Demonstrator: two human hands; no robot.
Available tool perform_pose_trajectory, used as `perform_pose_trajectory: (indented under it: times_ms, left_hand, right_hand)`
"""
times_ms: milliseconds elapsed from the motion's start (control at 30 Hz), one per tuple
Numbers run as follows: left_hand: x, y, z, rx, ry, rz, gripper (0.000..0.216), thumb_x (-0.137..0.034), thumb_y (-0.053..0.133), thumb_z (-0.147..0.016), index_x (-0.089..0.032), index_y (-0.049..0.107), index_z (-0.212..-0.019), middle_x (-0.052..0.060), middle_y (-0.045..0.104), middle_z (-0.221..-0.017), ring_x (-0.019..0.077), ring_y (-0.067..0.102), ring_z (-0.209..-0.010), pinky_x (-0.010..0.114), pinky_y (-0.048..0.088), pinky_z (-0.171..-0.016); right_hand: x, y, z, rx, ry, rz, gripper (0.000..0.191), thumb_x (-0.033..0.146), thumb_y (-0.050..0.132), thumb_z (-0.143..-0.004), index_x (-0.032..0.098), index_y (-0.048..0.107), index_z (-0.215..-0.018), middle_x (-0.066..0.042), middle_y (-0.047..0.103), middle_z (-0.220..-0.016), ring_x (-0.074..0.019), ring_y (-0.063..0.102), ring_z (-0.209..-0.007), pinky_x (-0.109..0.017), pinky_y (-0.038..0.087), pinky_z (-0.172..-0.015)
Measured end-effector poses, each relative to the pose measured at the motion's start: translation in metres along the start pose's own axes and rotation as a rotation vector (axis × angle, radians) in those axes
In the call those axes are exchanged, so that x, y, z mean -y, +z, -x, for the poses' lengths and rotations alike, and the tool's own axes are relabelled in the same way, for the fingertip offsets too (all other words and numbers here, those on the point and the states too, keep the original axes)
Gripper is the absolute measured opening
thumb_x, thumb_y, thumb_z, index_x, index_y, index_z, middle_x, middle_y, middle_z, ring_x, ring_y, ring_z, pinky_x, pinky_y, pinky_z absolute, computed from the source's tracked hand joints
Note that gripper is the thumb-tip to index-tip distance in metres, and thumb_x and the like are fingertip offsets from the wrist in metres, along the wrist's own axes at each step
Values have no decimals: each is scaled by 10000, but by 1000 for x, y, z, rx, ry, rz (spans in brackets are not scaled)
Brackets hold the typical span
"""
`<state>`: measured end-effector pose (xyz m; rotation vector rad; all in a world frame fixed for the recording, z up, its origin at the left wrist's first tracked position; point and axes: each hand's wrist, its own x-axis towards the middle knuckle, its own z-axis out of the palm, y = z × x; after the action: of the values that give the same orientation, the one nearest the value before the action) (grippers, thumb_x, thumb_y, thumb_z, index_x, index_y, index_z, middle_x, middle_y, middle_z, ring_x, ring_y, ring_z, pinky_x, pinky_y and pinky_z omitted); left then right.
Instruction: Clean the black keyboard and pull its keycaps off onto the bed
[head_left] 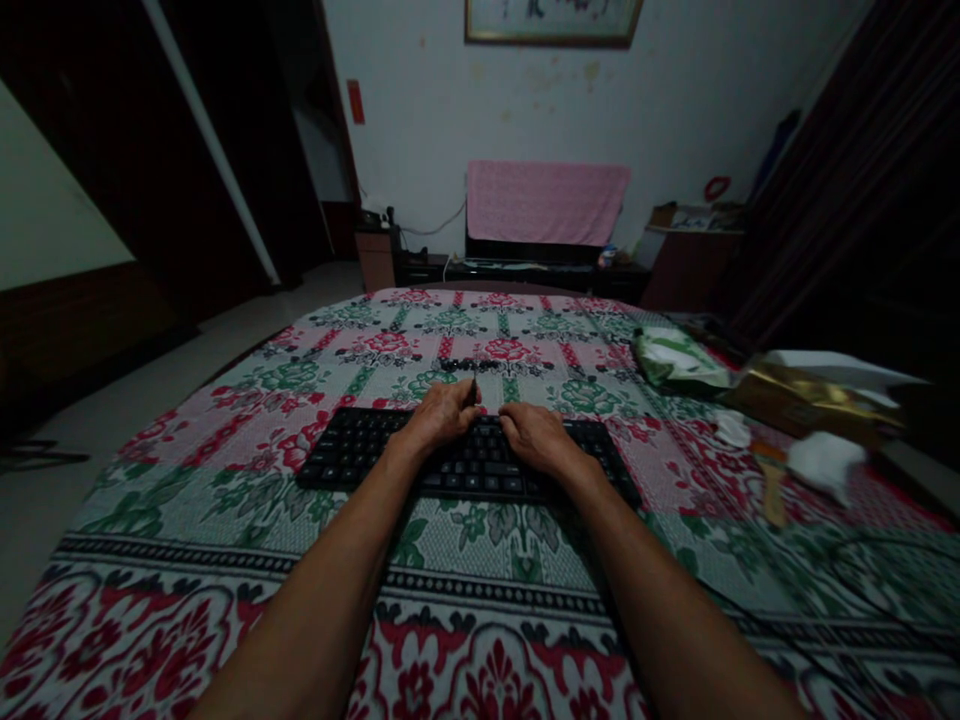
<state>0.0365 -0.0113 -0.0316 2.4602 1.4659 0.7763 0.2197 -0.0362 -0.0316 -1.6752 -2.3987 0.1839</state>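
Observation:
A black keyboard point(480, 482) lies across the patterned tablecloth in front of me. My left hand point(441, 414) is closed over its upper middle, pinching a thin dark tool point(474, 389) that points upward; its exact kind is too small to make out. To the right, my right hand point(534, 434) rests on the keyboard with its fingers curled over the far edge, close to the left fingertips. Just beyond the keyboard, several small black pieces point(459, 366), like loose keycaps, lie in a row on the cloth. Both hands and wrists hide parts of the keys.
On the right of the table are a green-and-white package point(679, 358), a gold box point(810, 393), a wooden-handled brush point(771, 485) and crumpled white tissue point(827, 463). A black cable point(757, 620) runs over the cloth at the lower right. A pink towel point(547, 203) hangs by the far wall.

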Motion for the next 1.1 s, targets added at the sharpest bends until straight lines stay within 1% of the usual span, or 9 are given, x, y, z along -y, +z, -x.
perform_pose_trajectory:
  times_ms: [133,233,367,467,700,833,900,1000,1100]
  left_hand:
    - [0,2,1,-41,-25,64,141,-262,573,-747,-188,574,-866,14,616,-717,170,565,-679,260,396,-631]
    - [1,4,2,-61,-53,111,139,-244,574,-738,-184,571,-864,10,616,-721,160,566,-675,253,399,-629]
    - [2,5,1,-73,-44,58,135,-235,563,-736,-183,578,-861,20,617,-734,168,564,-693,261,401,-642]
    - [3,5,-1,-67,-38,66,144,-235,560,-732,-178,580,-863,18,614,-728,168,562,-689,262,403,-642]
    - [17,7,-9,-54,-122,236,204,-273,603,-681,-174,586,-859,-2,616,-728,149,561,-676,246,423,-624]
    - [18,6,-10,-63,-180,341,219,-268,602,-659,-163,588,-850,1,610,-718,145,558,-662,242,427,-594]
    - [16,5,-8,-80,-198,427,217,-271,603,-650,-157,584,-834,-3,602,-704,139,556,-657,239,429,-592]
    - [14,3,-5,-99,-200,546,215,-273,611,-641,-147,573,-810,-4,596,-697,131,555,-659,234,431,-598]
    - [14,5,-3,-121,-186,599,220,-280,614,-642,-143,568,-808,-6,591,-692,124,548,-647,229,431,-593]
  right_hand:
    - [0,1,-1,-8,-3,-1,326,304,314,-897,213,576,-1070,-91,628,-1062,-232,562,-985,-336,352,-787]
    - [1,0,-1,-6,0,-1,328,298,314,-897,205,582,-1064,-95,628,-1056,-231,563,-984,-330,353,-790]
    - [2,-2,0,3,-4,-12,346,294,304,-904,205,575,-1099,-97,624,-1075,-224,557,-1003,-332,346,-827]
    - [2,-3,1,1,-10,-14,354,297,297,-908,205,573,-1109,-97,625,-1075,-223,556,-1006,-338,342,-842]
    - [2,-3,0,18,-2,-2,347,312,298,-908,193,588,-1055,-105,629,-1051,-233,565,-979,-336,354,-810]
    - [1,-3,-1,10,-2,-26,351,314,301,-908,199,590,-1069,-101,634,-1050,-234,568,-981,-343,362,-822]
    - [0,-2,-3,-26,-6,-68,341,314,323,-905,204,583,-1095,-91,631,-1075,-217,561,-1001,-328,363,-846]
    - [0,1,-5,-134,-36,-162,323,312,402,-880,206,561,-1141,-73,611,-1130,-184,551,-1021,-293,366,-872]
    - [1,3,-6,-196,-96,-222,308,323,459,-856,217,580,-1119,-54,614,-1129,-175,559,-1005,-289,380,-867]
